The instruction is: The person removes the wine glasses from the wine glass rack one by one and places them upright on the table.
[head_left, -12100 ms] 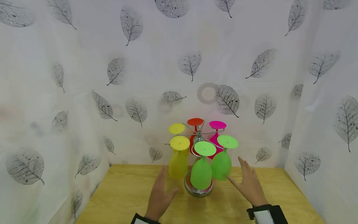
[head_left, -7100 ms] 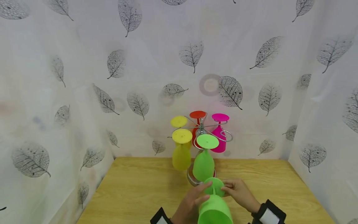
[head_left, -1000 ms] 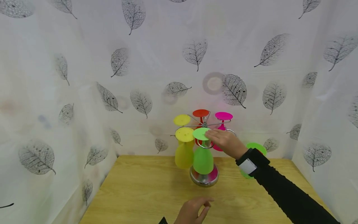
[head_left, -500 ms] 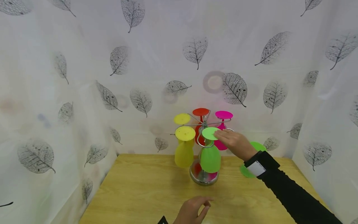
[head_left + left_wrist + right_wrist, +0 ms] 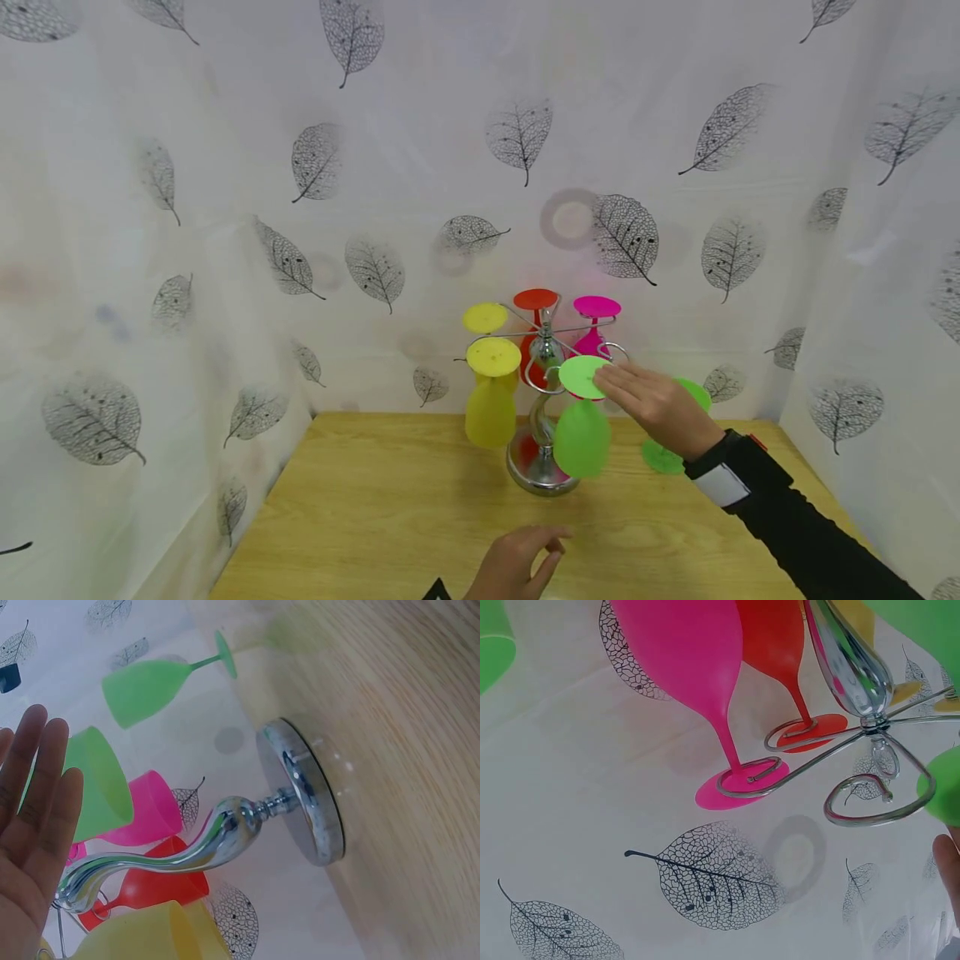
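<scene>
My right hand point(image 5: 660, 406) pinches the foot of an upside-down green goblet point(image 5: 582, 442), fingers lying over the foot's top. This goblet hangs just right of a bare front loop on the chrome goblet rack point(image 5: 542, 477). In the right wrist view its green foot point(image 5: 943, 787) shows at the right edge beside my fingers. My left hand point(image 5: 516, 560) is near the table's front, fingers loosely bent and holding nothing. Yellow point(image 5: 491, 417), red point(image 5: 536, 298) and pink point(image 5: 597, 307) goblets hang upside down in the rack's other loops.
A second green goblet point(image 5: 146, 690) stands upright on the wooden table point(image 5: 375, 500), right of the rack and partly behind my right hand in the head view. A leaf-print curtain point(image 5: 420, 150) encloses the table at the back and sides.
Earlier, one green goblet left the rack and now stands at the right. Over the last second my right hand drew the other green goblet rightward out of its front loop. The left hand stayed still.
</scene>
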`<state>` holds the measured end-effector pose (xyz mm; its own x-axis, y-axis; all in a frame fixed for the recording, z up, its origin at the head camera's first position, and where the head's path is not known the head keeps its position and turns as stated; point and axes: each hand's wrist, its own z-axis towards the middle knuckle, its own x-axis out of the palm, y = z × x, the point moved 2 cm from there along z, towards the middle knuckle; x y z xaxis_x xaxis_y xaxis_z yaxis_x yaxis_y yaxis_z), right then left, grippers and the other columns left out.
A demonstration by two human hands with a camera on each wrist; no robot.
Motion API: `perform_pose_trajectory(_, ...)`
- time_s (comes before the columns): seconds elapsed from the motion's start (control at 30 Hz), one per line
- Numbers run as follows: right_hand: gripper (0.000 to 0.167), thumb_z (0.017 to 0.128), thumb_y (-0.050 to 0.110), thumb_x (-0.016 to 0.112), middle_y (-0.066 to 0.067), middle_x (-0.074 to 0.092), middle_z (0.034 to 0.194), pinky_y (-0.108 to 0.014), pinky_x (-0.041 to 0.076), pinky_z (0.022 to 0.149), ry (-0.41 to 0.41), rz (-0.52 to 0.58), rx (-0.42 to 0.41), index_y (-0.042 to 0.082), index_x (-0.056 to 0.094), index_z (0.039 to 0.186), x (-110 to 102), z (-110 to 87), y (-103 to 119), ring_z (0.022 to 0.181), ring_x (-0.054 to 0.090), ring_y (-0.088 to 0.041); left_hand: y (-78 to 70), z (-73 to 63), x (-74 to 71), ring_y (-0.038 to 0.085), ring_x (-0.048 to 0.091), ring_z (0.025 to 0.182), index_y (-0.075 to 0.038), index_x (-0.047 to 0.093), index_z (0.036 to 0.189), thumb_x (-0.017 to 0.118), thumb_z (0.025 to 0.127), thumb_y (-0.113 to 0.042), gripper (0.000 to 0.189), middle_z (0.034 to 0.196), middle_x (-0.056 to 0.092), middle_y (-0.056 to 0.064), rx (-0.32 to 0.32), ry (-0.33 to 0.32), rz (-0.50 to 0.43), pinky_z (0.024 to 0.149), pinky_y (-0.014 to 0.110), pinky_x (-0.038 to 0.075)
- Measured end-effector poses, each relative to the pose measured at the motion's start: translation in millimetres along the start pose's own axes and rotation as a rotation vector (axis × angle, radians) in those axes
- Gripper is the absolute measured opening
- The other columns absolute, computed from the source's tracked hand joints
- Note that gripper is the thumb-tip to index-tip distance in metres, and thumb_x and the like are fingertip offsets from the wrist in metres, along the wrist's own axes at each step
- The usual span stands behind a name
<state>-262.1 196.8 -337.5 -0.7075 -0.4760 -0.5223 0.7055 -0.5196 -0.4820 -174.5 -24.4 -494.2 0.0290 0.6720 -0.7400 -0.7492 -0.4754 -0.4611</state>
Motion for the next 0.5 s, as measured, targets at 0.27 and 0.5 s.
perform_pose_trajectory(0.27,0.044,0.102,0.015,0.031,-0.013,0.073,0.097,-0.035,0.054,0.076,-0.023,-0.024,0.012,-0.002,0.071,0.098,-19,-15.6,23,0.084,0.071,-0.026,11.2,-6.3,0.6,-0.001,0.062,0.084,-0.017,0.06,0.117,0.062,0.089,-0.009,0.03,0.094,0.068,-0.006,-0.032,-0.039,0.002,0.071,0.009,0.049)
perform_pose_trajectory(0.5,0.041,0.101,0.023,0.038,-0.009,0.074,0.092,-0.03,0.056,0.068,-0.13,0.093,0.142,0.002,0.073,0.096,-12,-31.8,45,0.078,0.072,-0.022,13.0,-5.2,-2.7,0.007,0.062,0.089,-0.016,0.055,0.122,0.064,0.087,-0.009,0.037,0.108,0.062,-0.002,-0.064,-0.115,0.074,0.072,0.015,0.051)
